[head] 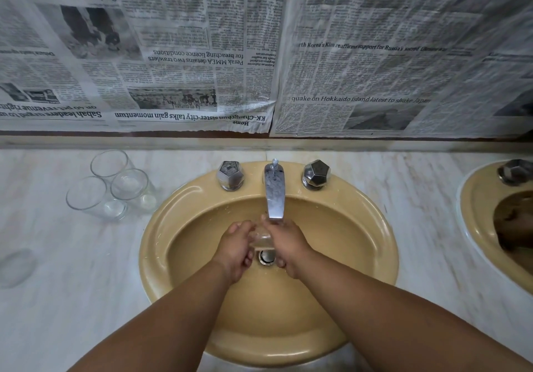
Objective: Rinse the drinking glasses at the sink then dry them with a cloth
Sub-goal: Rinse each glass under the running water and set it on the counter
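Pale marble surface. Three clear glasses stand upright, clustered, at 10 o'clock of the mustard sink. Blurred glass object at 9 o'clock. Second sink at 3 o'clock.

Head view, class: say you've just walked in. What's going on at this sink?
A person's left grip and right grip both hold one drinking glass under the faucet, over the drain of the yellow sink. Whether water is running is unclear. Three more glasses stand upright, clustered on the counter left of the sink. A blurred glass sits farther left. No cloth shows.
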A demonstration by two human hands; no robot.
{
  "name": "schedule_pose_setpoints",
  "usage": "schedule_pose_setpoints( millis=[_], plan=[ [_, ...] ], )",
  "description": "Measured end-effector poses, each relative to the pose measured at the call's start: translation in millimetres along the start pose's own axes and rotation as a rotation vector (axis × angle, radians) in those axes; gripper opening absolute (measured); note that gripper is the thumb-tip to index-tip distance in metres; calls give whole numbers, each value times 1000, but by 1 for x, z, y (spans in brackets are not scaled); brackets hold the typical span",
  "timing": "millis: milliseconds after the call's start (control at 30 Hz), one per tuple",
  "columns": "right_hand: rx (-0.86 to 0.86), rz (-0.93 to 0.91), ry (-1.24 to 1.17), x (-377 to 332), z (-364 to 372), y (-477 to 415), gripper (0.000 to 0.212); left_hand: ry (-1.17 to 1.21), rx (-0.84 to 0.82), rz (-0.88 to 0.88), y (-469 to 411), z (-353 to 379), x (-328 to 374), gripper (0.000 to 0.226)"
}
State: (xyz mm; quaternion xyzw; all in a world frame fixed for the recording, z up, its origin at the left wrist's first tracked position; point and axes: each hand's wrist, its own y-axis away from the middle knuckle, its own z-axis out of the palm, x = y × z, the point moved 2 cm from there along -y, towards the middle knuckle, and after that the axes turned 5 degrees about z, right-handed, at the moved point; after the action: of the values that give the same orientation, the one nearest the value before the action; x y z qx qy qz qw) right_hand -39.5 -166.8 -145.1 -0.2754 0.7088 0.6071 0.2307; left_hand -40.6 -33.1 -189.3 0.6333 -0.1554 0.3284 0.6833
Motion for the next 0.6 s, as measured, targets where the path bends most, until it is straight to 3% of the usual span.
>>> schedule_pose_setpoints(
  millis=[133,300,433,600],
  plan=[
    [26,-294,279,8,-1,-5,45,82,-92,-307,4,-4,0,41],
    [14,-86,19,8,3,-8,45,38,9,-66,0,-1,1,26],
    [72,-276,261,4,2,-7,48,183,-112,-269,1,-3,4,35],
    [22,-246,169,7,-6,-6,47,173,-148,-270,6,0,11,34]
  ],
)
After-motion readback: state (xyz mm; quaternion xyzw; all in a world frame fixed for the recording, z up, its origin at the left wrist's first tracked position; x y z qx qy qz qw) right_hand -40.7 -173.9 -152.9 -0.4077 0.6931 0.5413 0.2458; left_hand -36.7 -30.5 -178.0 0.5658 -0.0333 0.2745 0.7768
